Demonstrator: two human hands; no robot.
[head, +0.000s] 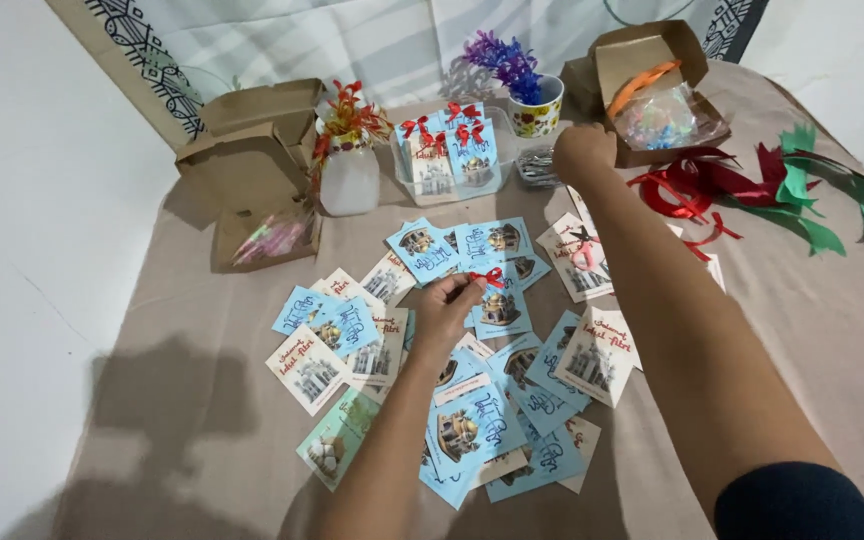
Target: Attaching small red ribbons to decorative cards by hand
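Pinching a blue card (500,305) with a red bow (489,276) by its top edge mid-table, the left hand (444,310) grips narrowly; it looks light, bendable. The right hand (582,152), curled, reaches the pins (537,166); whether it holds anything I cannot tell.

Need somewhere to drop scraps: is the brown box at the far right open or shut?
Open. The brown cardboard box has its lid flipped up behind, with an orange strip and a clear packet showing inside.

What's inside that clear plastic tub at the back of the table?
The clear tub holds blue cards standing upright, each topped with a small red ribbon bow. Only the front cards show. How many stand behind them, and what lies at the bottom, is hidden.
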